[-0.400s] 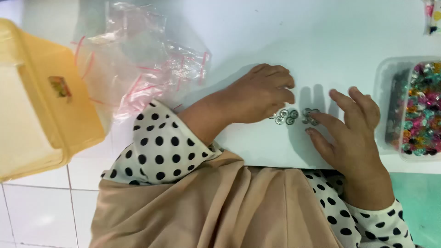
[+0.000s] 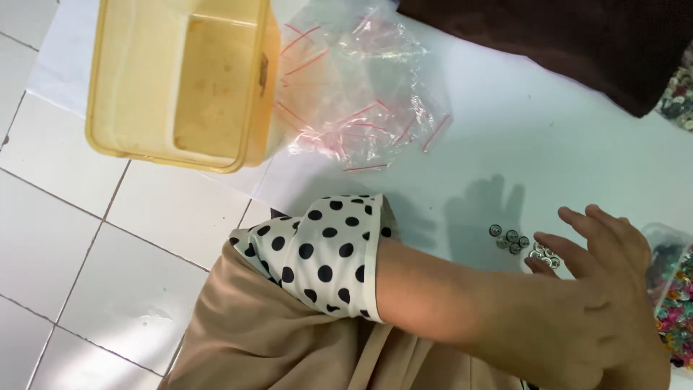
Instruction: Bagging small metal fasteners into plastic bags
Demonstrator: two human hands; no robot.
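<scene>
One hand in view, reaching in from the near edge, forearm across the frame, polka-dot sleeve pushed up. Can't tell for certain if it's left or right; reads as the left from the arm's line. Fingers spread and flat, nothing gripped, tips hovering over or just touching a small cluster of metal snap buttons. A second, shinier clump sits right at the fingertips. Other hand not visible.

Buttons lie loose on a white sheet, right of centre, near the hand.

Risks, as I judge them:
- Buttons are small, round and unrestrained. A flat-hand sweep could scatter them or roll them off the sheet's near edge onto the tiles.
- The two clumps are close together; a careless push would merge them.
- Clear tray of coloured beads sits just right of the hand. A bump from the palm could tip it or mix beads in with the buttons.
- Pile of clear zip bags with red strips lies far left of the buttons, slippery, could drift.

Surface: smooth white sheet over white floor tiles with dark grout. Empty yellow plastic tub at far left. Dark brown cloth at far right. Light is bright and even; the hand casts a soft shadow on the sheet.
</scene>
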